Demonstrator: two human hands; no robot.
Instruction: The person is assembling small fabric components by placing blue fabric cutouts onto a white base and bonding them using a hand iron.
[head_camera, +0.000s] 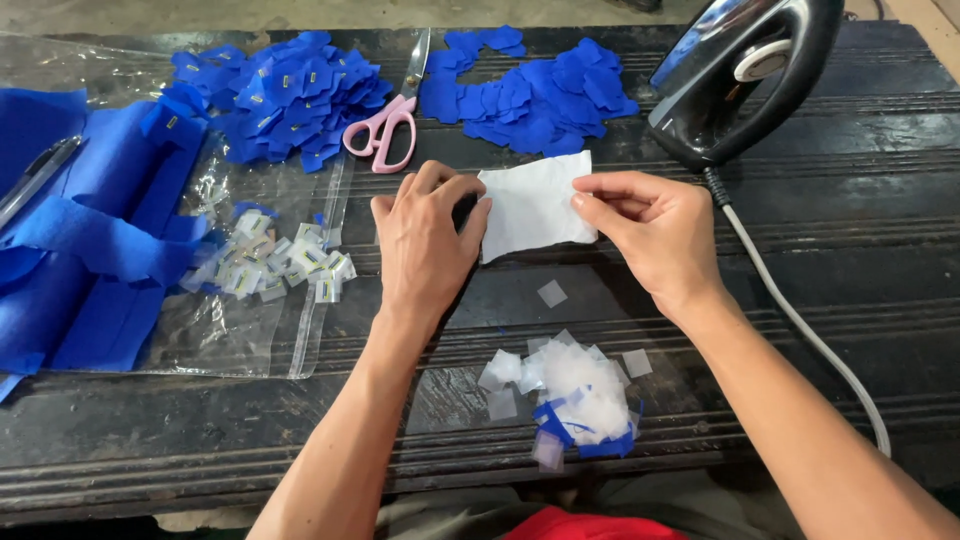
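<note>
**Both hands pinch a white sheet on the dark bench**

Scraps (570, 395) lie nearest the camera: a loose heap of small translucent white squares with a few blue offcuts mixed in, resting on the dark ridged bench (820, 300) between the two forearms.

Beyond them, the sheet (532, 205) lies flat on the bench, held between the hands. It is thin, white and roughly rectangular, with uneven edges and a slightly ragged lower corner; its surface is matt and faintly creased. One small white square (551, 293) lies alone just below it.

Left hand (425, 240) rests knuckles up, fingers curled, thumb and fingertips pinching the sheet's left edge. Right hand (650, 225) pinches the right edge between thumb and forefinger, the other fingers folded beneath.

Pink-handled scissors (392, 115) lie behind the left hand, between two piles of blue cut pieces (280, 95). A black iron (745, 75) stands at the far right, its pale cord (800, 320) trailing past the right forearm. Folded blue cloth (80, 240) and a clear bag (260, 320) with small tags on it lie to the left.
</note>
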